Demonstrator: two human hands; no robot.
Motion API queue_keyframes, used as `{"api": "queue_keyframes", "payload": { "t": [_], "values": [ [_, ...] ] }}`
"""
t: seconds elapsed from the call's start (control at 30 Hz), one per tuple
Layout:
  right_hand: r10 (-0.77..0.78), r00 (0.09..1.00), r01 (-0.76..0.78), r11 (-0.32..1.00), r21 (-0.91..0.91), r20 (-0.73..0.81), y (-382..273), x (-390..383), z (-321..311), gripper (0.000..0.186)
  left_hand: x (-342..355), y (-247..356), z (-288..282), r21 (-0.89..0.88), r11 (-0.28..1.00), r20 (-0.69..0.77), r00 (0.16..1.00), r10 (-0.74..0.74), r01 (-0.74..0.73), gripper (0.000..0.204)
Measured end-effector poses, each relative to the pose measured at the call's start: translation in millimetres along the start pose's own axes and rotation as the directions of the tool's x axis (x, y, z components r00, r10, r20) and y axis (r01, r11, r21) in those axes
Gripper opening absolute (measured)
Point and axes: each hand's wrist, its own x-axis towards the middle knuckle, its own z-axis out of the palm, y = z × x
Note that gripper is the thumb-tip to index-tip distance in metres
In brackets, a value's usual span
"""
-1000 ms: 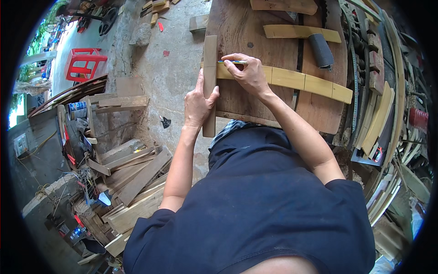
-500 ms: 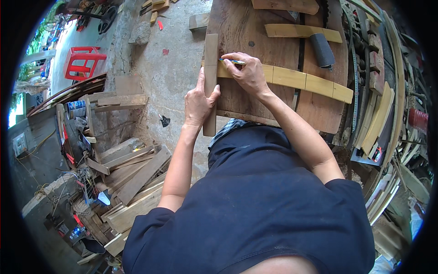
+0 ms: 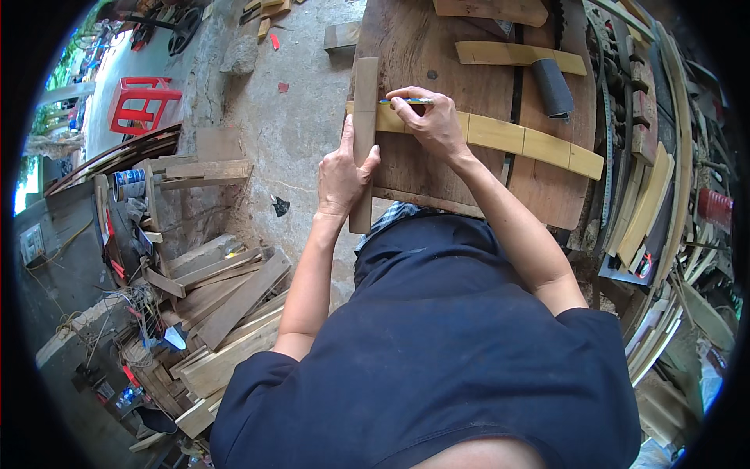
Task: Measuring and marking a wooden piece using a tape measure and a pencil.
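- The right grip (image 3: 437, 125) is closed around a slim pencil or pen (image 3: 406, 101), which points to the left; whether its tip touches the wood, I cannot tell from here.
- The left grip (image 3: 342, 180) grasps a flat wooden bar (image 3: 364, 117), with the thumb at the bar's right edge and the index finger stretched along the left edge.
- This bar reaches beyond the left grip at both ends, away from the person and back toward the body.
- Just ahead of the left grip, the bar lies across a yellowish curved slat (image 3: 500, 134), near the left end of this slat.
- The slat passes by the right grip and extends to the right of it, curving a little toward the person; several thin dark lines cross it there.
- Beneath both grips is the brown wooden desk (image 3: 437, 172), with a dark gap between its boards to the right of the right grip.
- Farther from the person than the right grip, and to its right, a second yellowish piece (image 3: 500, 54) lies on the desk, and a dark grey roll (image 3: 551, 87) overlaps it.
- To the left of the left grip I see the concrete floor (image 3: 297, 148), and well apart from it, a red stool (image 3: 144, 105).
- Behind and left of the left grip, boards are lying in a heap (image 3: 242, 305).
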Motion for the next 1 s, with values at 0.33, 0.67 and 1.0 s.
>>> {"api": "queue_keyframes", "payload": {
  "t": [0.33, 0.67, 1.0],
  "values": [
    [0.022, 1.000, -0.023, 0.999, -0.040, -0.020, -2, 0, 3, 0.023, 7, -7, -4, -0.002, 1.000, 0.047, 0.999, -0.009, 0.009, 0.082],
    [-0.093, 0.994, 0.089, 0.994, -0.068, -0.057, 4, -2, 7, 0.021, 5, -9, -2, 0.017, 1.000, 0.038, 0.999, -0.003, 0.003, 0.083],
    [-0.174, 0.982, 0.186, 0.964, -0.190, 0.075, 0, -16, 4, 0.019, 5, -11, 0, 0.023, 1.000, 0.051, 0.999, -0.018, 0.016, 0.083]
  ]
}}
